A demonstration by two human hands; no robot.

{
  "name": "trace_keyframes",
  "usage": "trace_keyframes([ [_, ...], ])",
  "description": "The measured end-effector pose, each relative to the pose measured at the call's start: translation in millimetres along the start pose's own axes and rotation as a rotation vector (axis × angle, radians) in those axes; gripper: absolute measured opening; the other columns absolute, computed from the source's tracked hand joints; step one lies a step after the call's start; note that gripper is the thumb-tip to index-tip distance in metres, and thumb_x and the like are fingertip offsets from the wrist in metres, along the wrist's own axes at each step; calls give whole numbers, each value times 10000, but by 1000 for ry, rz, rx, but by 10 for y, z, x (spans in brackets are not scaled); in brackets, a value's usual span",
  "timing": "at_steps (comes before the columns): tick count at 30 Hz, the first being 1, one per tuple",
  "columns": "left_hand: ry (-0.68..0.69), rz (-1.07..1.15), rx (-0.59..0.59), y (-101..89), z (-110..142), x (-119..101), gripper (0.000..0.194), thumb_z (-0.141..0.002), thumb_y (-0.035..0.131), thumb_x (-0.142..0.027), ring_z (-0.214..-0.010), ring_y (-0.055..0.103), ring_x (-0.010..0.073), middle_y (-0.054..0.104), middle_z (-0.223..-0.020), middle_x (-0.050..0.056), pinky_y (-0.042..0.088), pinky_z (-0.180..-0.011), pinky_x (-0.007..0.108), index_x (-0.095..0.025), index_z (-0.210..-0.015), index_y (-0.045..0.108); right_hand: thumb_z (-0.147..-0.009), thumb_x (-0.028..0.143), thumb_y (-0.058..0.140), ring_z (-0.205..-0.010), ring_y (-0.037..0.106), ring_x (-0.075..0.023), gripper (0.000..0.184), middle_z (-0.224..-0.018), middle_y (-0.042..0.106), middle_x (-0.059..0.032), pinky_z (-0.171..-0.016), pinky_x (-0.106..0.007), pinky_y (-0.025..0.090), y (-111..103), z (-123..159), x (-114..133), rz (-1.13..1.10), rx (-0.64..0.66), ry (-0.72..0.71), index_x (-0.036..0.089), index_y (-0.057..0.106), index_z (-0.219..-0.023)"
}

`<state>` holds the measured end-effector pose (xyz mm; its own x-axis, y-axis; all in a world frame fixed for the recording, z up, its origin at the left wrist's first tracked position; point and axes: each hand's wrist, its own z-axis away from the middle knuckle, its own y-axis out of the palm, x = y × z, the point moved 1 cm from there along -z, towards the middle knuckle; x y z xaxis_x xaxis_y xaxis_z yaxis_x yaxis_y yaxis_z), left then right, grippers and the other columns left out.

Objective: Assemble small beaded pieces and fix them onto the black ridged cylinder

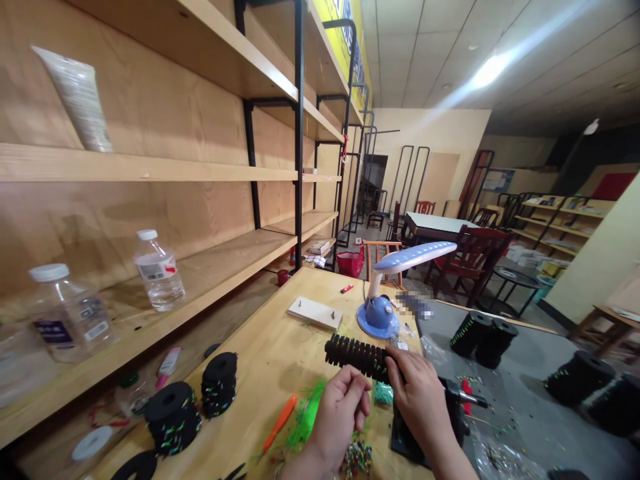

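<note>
A black ridged roll of stacked discs (353,353) with small coloured specks lies level above the wooden table. My right hand (417,387) is wrapped over its right end, fingers bent on top. Just below the roll, my left hand (343,403) is closed in a pinch; whatever its fingertips hold is too small to make out. Behind my right wrist sits a black machine (453,417) with a metal shaft. Bright green fibres (307,417) and an orange-handled tool (281,421) lie left of my left hand. Multicoloured beads (359,460) are heaped by its wrist.
A blue desk lamp (377,317) stands beyond the roll, beside a pale board with two pegs (315,313). Black spools (173,417) stand at the left; others (477,333) stand on the grey mat (530,393). Wooden shelves (240,263) holding bottles (159,273) line the left side.
</note>
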<state>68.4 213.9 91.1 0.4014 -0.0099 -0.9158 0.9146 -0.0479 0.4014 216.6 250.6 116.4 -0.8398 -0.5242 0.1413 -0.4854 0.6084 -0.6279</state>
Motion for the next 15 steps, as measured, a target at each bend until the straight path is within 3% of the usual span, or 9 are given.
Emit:
trace_keyframes([
  [8, 87, -149, 82, -75, 219, -162, 483, -806, 550, -646, -342, 348, 31, 495, -513, -58, 201, -359, 169, -171, -725, 522, -904, 195, 532, -977, 664, -252, 145, -1010, 745, -84, -874, -408, 478, -144, 214, 155, -40, -87, -109, 195, 642, -998],
  [15, 146, -308, 121, -185, 580, -91, 489, -856, 500, -619, -357, 389, 55, 500, -466, -16, 260, -378, 190, -179, -653, 569, -846, 139, 568, -883, 695, -247, 225, -988, 757, -76, -785, -390, 538, -197, 609, 270, -82, -117, -195, 207, 639, -1048],
])
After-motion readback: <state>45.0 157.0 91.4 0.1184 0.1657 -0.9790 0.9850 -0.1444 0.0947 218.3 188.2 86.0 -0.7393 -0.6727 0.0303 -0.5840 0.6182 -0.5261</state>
